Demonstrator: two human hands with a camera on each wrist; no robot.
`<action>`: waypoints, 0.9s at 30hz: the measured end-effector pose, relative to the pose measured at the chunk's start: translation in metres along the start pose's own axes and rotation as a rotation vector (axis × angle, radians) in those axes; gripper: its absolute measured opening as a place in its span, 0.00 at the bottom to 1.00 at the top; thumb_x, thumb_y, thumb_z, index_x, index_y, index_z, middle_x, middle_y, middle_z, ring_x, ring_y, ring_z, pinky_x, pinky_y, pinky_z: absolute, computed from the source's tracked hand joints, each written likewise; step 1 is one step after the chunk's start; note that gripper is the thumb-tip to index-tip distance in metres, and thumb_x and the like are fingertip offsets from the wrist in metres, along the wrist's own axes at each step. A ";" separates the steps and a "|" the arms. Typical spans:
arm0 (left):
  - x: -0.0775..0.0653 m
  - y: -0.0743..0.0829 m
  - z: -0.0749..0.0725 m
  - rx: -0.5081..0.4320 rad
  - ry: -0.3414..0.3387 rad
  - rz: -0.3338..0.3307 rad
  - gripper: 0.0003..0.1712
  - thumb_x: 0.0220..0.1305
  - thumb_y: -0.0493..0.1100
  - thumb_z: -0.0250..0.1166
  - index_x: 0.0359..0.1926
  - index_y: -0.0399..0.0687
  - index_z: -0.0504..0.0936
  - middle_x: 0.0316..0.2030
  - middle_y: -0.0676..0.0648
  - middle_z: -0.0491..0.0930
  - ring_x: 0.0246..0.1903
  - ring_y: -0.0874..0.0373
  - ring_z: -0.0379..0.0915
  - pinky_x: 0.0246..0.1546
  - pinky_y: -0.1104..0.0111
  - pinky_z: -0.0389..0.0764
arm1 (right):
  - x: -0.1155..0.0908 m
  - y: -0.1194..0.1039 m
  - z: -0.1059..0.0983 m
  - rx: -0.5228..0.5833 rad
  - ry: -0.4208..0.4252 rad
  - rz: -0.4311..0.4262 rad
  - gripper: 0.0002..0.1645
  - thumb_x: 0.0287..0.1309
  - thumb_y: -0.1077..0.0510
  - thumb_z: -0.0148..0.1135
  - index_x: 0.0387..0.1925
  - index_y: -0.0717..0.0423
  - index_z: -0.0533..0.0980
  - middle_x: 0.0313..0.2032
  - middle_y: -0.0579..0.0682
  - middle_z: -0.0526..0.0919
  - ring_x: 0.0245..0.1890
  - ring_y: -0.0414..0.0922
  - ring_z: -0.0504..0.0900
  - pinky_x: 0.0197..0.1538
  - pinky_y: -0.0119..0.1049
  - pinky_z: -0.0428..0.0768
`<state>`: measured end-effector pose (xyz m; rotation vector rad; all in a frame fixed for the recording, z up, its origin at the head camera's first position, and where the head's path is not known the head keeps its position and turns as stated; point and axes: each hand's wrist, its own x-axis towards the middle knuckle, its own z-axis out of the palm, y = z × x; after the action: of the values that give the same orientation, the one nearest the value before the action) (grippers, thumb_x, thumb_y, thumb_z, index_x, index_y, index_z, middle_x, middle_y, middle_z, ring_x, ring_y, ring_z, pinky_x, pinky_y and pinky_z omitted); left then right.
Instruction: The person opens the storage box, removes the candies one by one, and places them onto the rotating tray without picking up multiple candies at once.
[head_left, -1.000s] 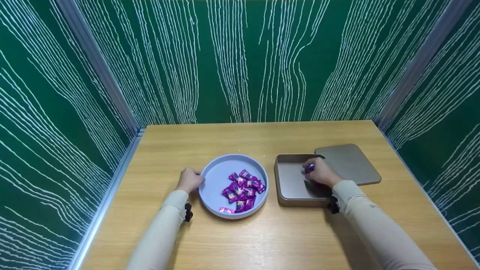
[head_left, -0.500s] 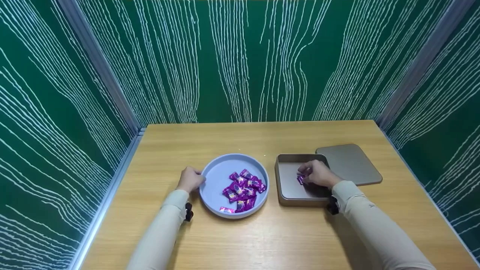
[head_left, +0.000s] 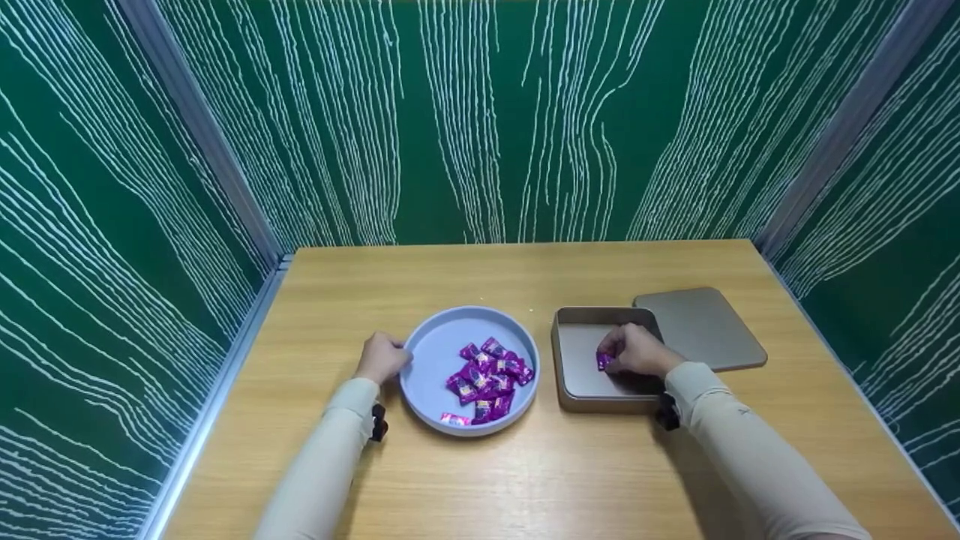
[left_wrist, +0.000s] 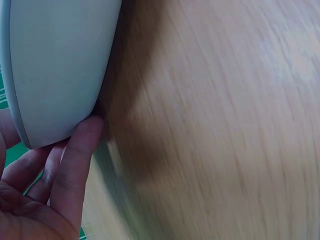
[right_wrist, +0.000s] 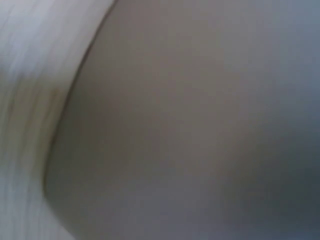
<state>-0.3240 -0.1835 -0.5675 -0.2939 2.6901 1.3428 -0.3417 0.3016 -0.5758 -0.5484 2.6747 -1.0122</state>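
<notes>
My left hand [head_left: 382,358] grips the left rim of a round pale-blue tray [head_left: 431,346]. In the left wrist view, the fingers [left_wrist: 75,172] press against the outer wall of that tray [left_wrist: 60,70], thumb over the rim. Purple-wrapped candies [head_left: 480,381] lie heaped in its right half, with a pinker candy [head_left: 455,419] at the near edge. Inside an open rectangular metal tin [head_left: 577,384], my right hand [head_left: 637,351] pinches one purple candy [head_left: 603,361] low over the bottom. My palm and sleeve hide the tin's right part; its outer wall [right_wrist: 175,115] fills the right wrist view, blurred.
Behind and right of the tin lies its flat metal lid [head_left: 705,330], partly covered by the tin's corner. Everything stands on a wooden table [head_left: 480,487]. Green panels with white lines [head_left: 450,120] enclose the back and sides.
My right hand has brought the purple candy lower and slightly left and nearer within the tin. The left hand has kept its grip on the tray.
</notes>
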 end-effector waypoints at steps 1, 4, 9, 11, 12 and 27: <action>0.000 0.000 0.000 -0.002 -0.002 0.001 0.19 0.59 0.31 0.64 0.50 0.29 0.91 0.39 0.37 0.90 0.30 0.56 0.81 0.27 0.71 0.84 | 0.000 0.000 0.000 0.003 0.001 -0.002 0.15 0.45 0.74 0.78 0.39 0.69 0.87 0.35 0.60 0.91 0.34 0.42 0.83 0.39 0.31 0.82; 0.001 0.000 0.001 -0.006 -0.004 0.000 0.18 0.58 0.31 0.64 0.49 0.29 0.91 0.38 0.37 0.90 0.29 0.56 0.81 0.27 0.70 0.84 | -0.001 0.000 -0.002 -0.004 0.009 -0.012 0.15 0.45 0.71 0.80 0.39 0.68 0.87 0.35 0.60 0.91 0.35 0.42 0.83 0.42 0.32 0.81; 0.000 0.001 0.001 0.042 0.001 0.030 0.19 0.58 0.31 0.64 0.49 0.30 0.91 0.44 0.33 0.91 0.35 0.54 0.83 0.33 0.68 0.88 | -0.001 -0.006 -0.005 0.026 0.041 0.020 0.16 0.48 0.69 0.81 0.41 0.66 0.88 0.37 0.57 0.91 0.38 0.43 0.83 0.48 0.37 0.81; -0.001 0.002 0.000 0.057 0.003 0.037 0.19 0.57 0.31 0.64 0.48 0.30 0.92 0.45 0.34 0.91 0.35 0.54 0.83 0.33 0.69 0.87 | -0.001 -0.012 -0.008 0.048 0.058 0.031 0.16 0.49 0.69 0.80 0.42 0.67 0.88 0.37 0.57 0.91 0.38 0.42 0.83 0.48 0.36 0.82; -0.001 0.002 0.001 0.053 0.005 0.033 0.19 0.57 0.31 0.64 0.48 0.30 0.92 0.43 0.35 0.91 0.34 0.55 0.82 0.32 0.70 0.86 | -0.001 -0.014 -0.009 0.054 0.068 0.030 0.16 0.49 0.69 0.81 0.42 0.67 0.88 0.37 0.57 0.91 0.38 0.42 0.83 0.47 0.34 0.82; 0.000 0.001 -0.001 0.027 -0.025 -0.003 0.18 0.61 0.30 0.64 0.51 0.28 0.90 0.44 0.31 0.90 0.32 0.53 0.85 0.33 0.66 0.91 | 0.013 -0.075 -0.007 0.131 0.077 0.012 0.17 0.61 0.65 0.77 0.51 0.68 0.88 0.44 0.63 0.92 0.38 0.47 0.89 0.42 0.32 0.88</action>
<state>-0.3243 -0.1834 -0.5664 -0.2759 2.6843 1.2993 -0.3364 0.2479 -0.5213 -0.4764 2.6490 -1.2183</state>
